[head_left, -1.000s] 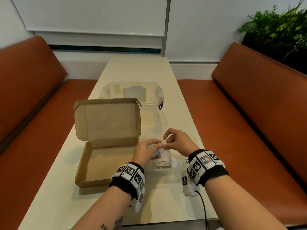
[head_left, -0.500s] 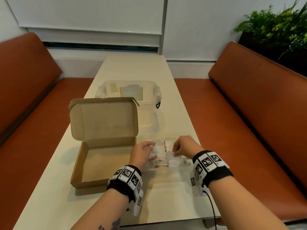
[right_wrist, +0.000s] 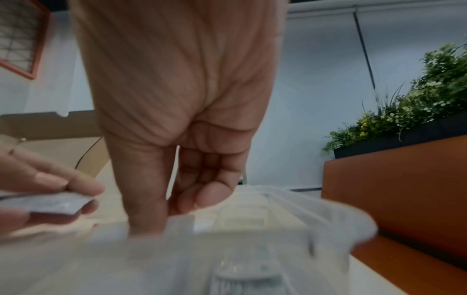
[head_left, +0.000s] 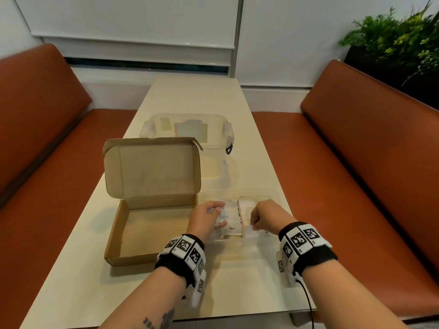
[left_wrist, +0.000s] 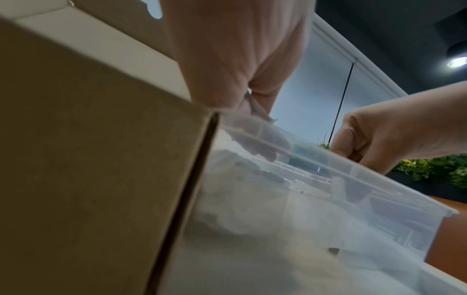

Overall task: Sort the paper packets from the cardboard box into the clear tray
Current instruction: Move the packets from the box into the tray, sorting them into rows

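packets: white paper packets (head_left: 231, 218) lie in the clear tray (head_left: 273, 194), in two compartments either side of a divider; one reads "Pepper".
left hand: left hand (head_left: 207, 219) pinches a small packet (right_wrist: 54, 202) between thumb and fingers, over the tray's left compartment, not yet released.
right hand: right hand (head_left: 267, 217), fingers curled, pinches a white packet (head_left: 250, 231) at the tray's near edge.
cardboard box: cardboard box (head_left: 152, 224) just left of the tray, lid up, floor looks bare.
progress: judged near the end; the two held packets look like the last to place.
tray position: on the table (head_left: 190, 96), front right.
behind: lidded clear tub (head_left: 187, 129) past the box, untouched.
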Demonstrator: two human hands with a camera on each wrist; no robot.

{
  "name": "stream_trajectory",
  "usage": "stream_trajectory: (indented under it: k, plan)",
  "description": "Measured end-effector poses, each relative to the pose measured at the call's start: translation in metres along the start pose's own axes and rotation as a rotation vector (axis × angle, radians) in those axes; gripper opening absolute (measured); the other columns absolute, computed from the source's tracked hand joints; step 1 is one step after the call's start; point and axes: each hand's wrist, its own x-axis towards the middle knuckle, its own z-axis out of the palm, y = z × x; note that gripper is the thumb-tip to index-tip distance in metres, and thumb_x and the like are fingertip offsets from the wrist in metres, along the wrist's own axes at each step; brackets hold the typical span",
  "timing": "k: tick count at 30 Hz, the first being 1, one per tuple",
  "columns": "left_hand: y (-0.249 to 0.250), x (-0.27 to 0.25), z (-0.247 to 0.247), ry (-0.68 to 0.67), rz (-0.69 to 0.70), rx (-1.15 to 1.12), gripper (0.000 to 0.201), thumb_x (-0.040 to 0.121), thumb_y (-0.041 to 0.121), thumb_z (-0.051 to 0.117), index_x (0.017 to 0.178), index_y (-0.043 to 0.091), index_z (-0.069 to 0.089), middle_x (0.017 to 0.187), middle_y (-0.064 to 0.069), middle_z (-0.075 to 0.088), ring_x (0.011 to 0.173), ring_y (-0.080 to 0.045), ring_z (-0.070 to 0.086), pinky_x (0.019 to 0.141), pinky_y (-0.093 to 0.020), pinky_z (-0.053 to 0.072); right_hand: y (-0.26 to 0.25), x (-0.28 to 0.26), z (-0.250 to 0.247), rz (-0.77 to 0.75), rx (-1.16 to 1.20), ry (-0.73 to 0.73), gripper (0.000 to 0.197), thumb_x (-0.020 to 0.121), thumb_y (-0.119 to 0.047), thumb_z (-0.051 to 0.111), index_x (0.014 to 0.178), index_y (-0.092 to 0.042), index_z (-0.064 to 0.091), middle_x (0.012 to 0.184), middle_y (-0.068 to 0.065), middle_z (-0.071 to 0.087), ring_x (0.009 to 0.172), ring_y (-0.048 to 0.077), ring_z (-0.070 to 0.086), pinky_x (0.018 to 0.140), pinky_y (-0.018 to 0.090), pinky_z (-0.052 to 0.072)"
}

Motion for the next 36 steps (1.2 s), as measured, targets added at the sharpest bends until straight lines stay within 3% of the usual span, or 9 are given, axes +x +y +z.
stream_trajectory:
  k: [4, 7, 10, 20, 25, 27, 30, 33, 36]
  plan:
    - [0.000, -0.001, -0.002, -0.020, 0.003, 0.026, 0.023, 0.098, 0.003, 0.046, 0.107, 0.008, 0.067, 0.130, -0.009, 0.050, 0.104, -0.023, 0.056, 0.067, -0.025, 0.060, -0.002, 0.000, 0.007, -0.032, -0.060, 0.036, 0.009, 0.081, -0.003, 0.066, 0.085, -0.010, 0.071, 0.089, 0.005, 0.066, 0.083, 0.021, 0.062, 0.064, 0.015, 0.042]
    - [0.000, -0.001, -0.004, -0.036, -0.015, 0.019, 0.029, 0.099, 0.004, 0.043, 0.113, 0.019, 0.062, 0.128, -0.011, 0.050, 0.095, -0.020, 0.061, 0.068, -0.030, 0.060, 0.001, 0.002, 0.016, -0.064, -0.062, 0.071, 0.034, 0.077, 0.003, 0.062, 0.059, -0.022, 0.047, 0.067, -0.006, 0.051, 0.065, 0.012, 0.050, 0.050, 0.011, 0.029]
    - [0.000, 0.000, -0.004, -0.059, 0.004, 0.024, 0.036, 0.098, 0.002, 0.043, 0.122, 0.027, 0.052, 0.130, -0.012, 0.043, 0.108, -0.031, 0.057, 0.066, -0.032, 0.060, 0.002, 0.003, 0.021, -0.060, -0.052, 0.081, 0.040, 0.075, 0.004, 0.062, 0.056, -0.023, 0.039, 0.060, -0.010, 0.045, 0.055, 0.004, 0.042, 0.048, 0.011, 0.025]
    - [-0.001, 0.003, -0.005, -0.128, -0.034, -0.022, 0.041, 0.099, 0.004, 0.043, 0.131, 0.029, 0.044, 0.117, -0.012, 0.054, 0.099, -0.026, 0.061, 0.070, -0.033, 0.059, 0.008, 0.004, 0.029, -0.035, 0.011, 0.085, 0.038, 0.073, -0.003, 0.070, 0.058, -0.021, 0.040, 0.078, -0.006, 0.041, 0.069, 0.013, 0.042, 0.052, 0.013, 0.026]
    - [0.002, 0.004, -0.003, -0.114, -0.027, -0.069, 0.032, 0.099, 0.007, 0.045, 0.122, 0.027, 0.051, 0.110, -0.008, 0.058, 0.092, -0.022, 0.062, 0.066, -0.027, 0.058, -0.009, 0.002, 0.023, -0.060, 0.341, 0.358, 0.017, 0.082, -0.012, 0.065, 0.072, -0.018, 0.053, 0.067, -0.007, 0.052, 0.063, 0.009, 0.048, 0.055, 0.017, 0.036]
    - [0.003, 0.003, -0.001, -0.107, -0.053, -0.120, 0.027, 0.099, 0.008, 0.045, 0.120, 0.022, 0.055, 0.111, -0.010, 0.060, 0.095, -0.024, 0.062, 0.073, -0.032, 0.058, -0.022, -0.001, 0.018, -0.068, 0.540, 0.422, 0.015, 0.083, -0.019, 0.067, 0.073, -0.014, 0.057, 0.066, -0.002, 0.058, 0.058, 0.008, 0.050, 0.057, 0.021, 0.044]
    - [0.006, 0.003, 0.004, -0.102, -0.079, -0.192, 0.025, 0.099, 0.008, 0.043, 0.120, 0.016, 0.055, 0.112, -0.014, 0.063, 0.099, -0.027, 0.063, 0.083, -0.040, 0.055, -0.040, -0.005, 0.018, -0.043, 0.745, 0.312, 0.024, 0.078, -0.027, 0.075, 0.083, -0.009, 0.060, 0.069, 0.006, 0.065, 0.057, 0.013, 0.060, 0.058, 0.026, 0.054]
    - [0.010, 0.003, 0.008, -0.098, -0.100, -0.249, 0.022, 0.101, 0.011, 0.040, 0.117, 0.013, 0.054, 0.102, -0.011, 0.065, 0.087, -0.023, 0.065, 0.070, -0.034, 0.055, -0.049, -0.005, 0.022, -0.004, 0.811, 0.266, 0.028, 0.075, -0.019, 0.077, 0.088, -0.009, 0.054, 0.071, 0.010, 0.065, 0.060, 0.019, 0.063, 0.063, 0.034, 0.058]
    - [0.011, 0.003, 0.008, -0.086, -0.127, -0.304, 0.021, 0.102, 0.015, 0.038, 0.116, 0.010, 0.053, 0.105, -0.014, 0.062, 0.085, -0.025, 0.064, 0.071, -0.037, 0.055, -0.049, -0.003, 0.023, 0.021, 0.879, 0.265, 0.032, 0.072, -0.007, 0.078, 0.089, -0.010, 0.051, 0.072, 0.012, 0.064, 0.060, 0.022, 0.063, 0.068, 0.041, 0.059]
